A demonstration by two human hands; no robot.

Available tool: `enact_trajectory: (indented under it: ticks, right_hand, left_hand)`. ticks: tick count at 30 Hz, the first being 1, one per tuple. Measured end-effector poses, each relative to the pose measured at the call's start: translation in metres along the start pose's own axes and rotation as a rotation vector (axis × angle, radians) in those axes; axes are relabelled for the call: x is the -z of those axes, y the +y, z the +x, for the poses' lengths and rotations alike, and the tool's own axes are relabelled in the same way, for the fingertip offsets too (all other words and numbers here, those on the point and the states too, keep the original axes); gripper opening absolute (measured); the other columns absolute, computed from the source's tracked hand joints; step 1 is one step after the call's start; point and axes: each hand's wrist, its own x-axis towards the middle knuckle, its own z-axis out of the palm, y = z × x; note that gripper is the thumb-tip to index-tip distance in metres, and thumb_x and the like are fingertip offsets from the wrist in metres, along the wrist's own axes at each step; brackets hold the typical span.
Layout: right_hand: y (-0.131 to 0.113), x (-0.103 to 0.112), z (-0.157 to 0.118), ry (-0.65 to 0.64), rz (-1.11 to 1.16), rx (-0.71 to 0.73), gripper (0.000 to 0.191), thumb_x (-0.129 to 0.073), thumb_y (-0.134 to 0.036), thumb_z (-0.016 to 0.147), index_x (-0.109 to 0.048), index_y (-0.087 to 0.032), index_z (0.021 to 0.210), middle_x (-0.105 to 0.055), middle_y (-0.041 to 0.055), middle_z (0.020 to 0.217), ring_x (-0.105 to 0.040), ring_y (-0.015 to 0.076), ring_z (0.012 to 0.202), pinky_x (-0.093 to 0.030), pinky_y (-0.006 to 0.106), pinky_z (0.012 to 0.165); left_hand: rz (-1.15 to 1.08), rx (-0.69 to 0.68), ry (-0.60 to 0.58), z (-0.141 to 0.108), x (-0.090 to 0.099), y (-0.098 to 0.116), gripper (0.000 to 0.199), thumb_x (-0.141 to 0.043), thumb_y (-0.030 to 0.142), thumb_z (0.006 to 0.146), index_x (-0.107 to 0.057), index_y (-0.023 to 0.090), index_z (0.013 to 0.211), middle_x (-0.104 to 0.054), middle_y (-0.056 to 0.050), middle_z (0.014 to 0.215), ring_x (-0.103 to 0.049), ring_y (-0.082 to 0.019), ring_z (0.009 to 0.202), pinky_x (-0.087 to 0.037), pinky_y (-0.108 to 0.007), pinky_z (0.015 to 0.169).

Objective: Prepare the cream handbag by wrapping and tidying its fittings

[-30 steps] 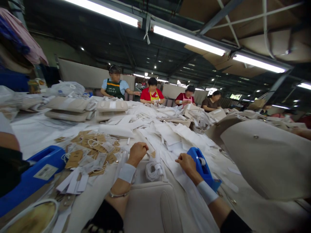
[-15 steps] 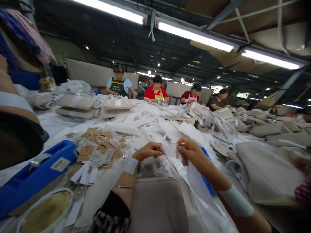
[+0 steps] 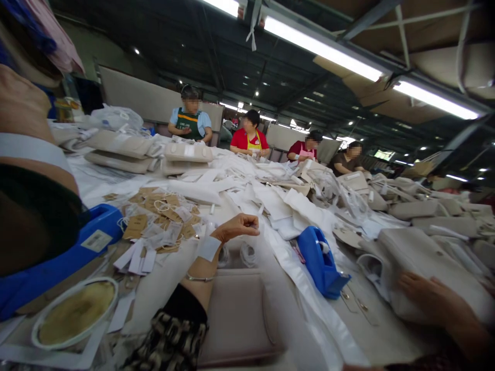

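Observation:
My left hand (image 3: 240,226) is closed, thumb and fingers pinched at the top edge of a thin translucent white plastic sheet (image 3: 284,288). The sheet hangs down blurred on the right of a beige handbag (image 3: 234,314), which lies flat below my left wrist. White wrapped coils (image 3: 247,254) sit at the bag's upper edge. My right hand is out of view; only a sliver of skin shows at the bottom edge. A blue tape dispenser (image 3: 319,263) stands right of the sheet.
Brown paper tags (image 3: 154,219) are heaped at the left, near a round tub of yellowish paste (image 3: 75,313) and another blue dispenser (image 3: 98,232). At the right, another person's hand (image 3: 433,299) touches a beige bag (image 3: 421,247). Several co-workers sit across the table.
My right hand has left the left hand and gone out of view, uncovering the blue dispenser. The sheet now hangs lower. The neighbour's hand has come onto the right-hand bag.

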Motion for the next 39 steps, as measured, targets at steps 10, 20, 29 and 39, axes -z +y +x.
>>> enact_trajectory:
  ticks: [10, 20, 29, 39]
  right_hand:
    - [-0.052, -0.132, 0.159, 0.132, -0.349, 0.427, 0.12, -0.082, -0.027, 0.053, -0.016, -0.011, 0.152, -0.038, 0.0204, 0.147, -0.031, 0.0363, 0.137, -0.026, 0.053, 0.113]
    - [-0.058, -0.13, 0.143, -0.02, 0.226, 0.384, 0.07, -0.063, -0.024, 0.074, -0.039, -0.023, 0.141, -0.063, 0.0, 0.09, -0.057, 0.014, 0.066, -0.05, 0.033, 0.071]
    - [-0.052, -0.125, 0.15, -0.169, 0.246, 0.347, 0.077, -0.076, -0.027, 0.063, -0.039, -0.029, 0.131, -0.06, -0.0006, 0.095, -0.06, 0.0177, 0.082, -0.047, 0.032, 0.074]
    - [-0.057, -0.136, 0.152, -0.114, 0.171, 0.265, 0.021, -0.071, -0.032, 0.065, -0.056, -0.018, 0.068, -0.051, -0.0056, 0.059, -0.043, 0.0103, 0.057, -0.031, 0.025, 0.057]
  left_hand:
    - [-0.056, -0.04, -0.041, -0.01, -0.003, 0.015, 0.028, -0.07, 0.033, 0.063, -0.047, 0.016, 0.065, -0.041, 0.004, 0.062, -0.034, -0.009, 0.059, -0.025, -0.023, 0.057]
    - [-0.265, -0.159, 0.108, -0.013, 0.006, 0.014, 0.023, -0.064, 0.027, 0.066, -0.044, 0.017, 0.068, -0.037, 0.005, 0.062, -0.032, -0.007, 0.054, -0.022, -0.023, 0.051]
    - [-0.261, -0.112, 0.055, -0.016, 0.002, 0.017, 0.03, -0.067, 0.029, 0.064, -0.039, 0.018, 0.063, -0.031, 0.007, 0.059, -0.027, -0.006, 0.05, -0.019, -0.023, 0.048]
    - [-0.215, -0.098, 0.149, -0.015, 0.007, 0.015, 0.034, -0.071, 0.03, 0.063, -0.04, 0.017, 0.061, -0.034, 0.007, 0.06, -0.03, -0.005, 0.052, -0.02, -0.021, 0.049]
